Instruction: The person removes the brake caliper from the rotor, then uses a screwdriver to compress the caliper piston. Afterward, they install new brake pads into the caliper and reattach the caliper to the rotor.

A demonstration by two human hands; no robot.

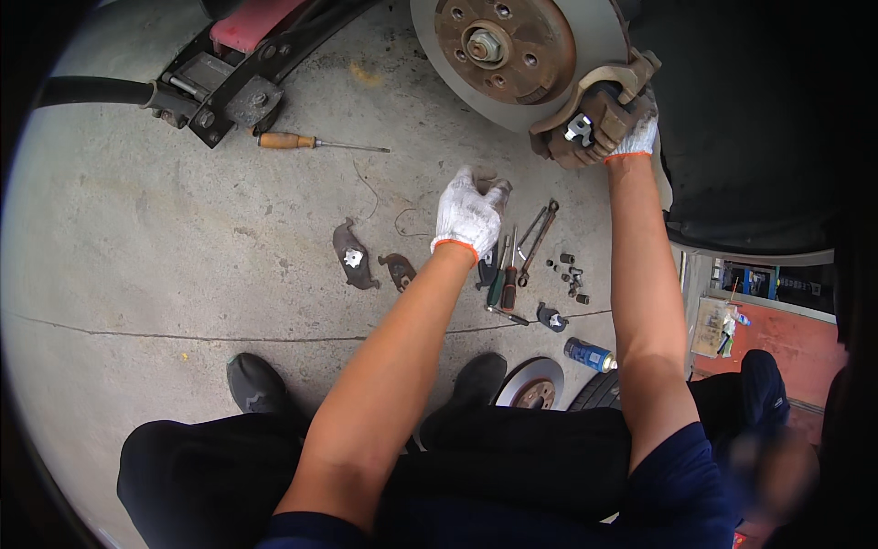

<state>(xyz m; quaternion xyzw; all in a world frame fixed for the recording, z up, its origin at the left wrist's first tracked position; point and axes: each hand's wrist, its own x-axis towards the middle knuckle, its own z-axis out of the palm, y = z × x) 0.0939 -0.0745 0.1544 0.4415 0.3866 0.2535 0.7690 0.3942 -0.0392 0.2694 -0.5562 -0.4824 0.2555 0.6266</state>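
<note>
My right hand (642, 135), in a white knit glove with an orange cuff, grips the far right side of a rusty brake caliper (604, 117). Most of its fingers are hidden behind the caliper. The caliper hangs at the lower right edge of a brake disc (594, 55) with a rusty hub. A shiny metal clip (579, 130) shows on the caliper's face. In the same kind of glove, my left hand (468, 210) hovers over the floor, its fingers loosely bent, thumb apart, nothing seen between them. Two worn brake pads (344, 247) (397, 269) lie to its left.
Screwdrivers (497, 285), a wrench (540, 240), sockets (569, 274), another brake pad (551, 317) and a blue spray can (590, 354) lie on the concrete. An orange-handled screwdriver (288, 141) lies by a jack (233, 91). A loose disc (535, 384) is near my feet.
</note>
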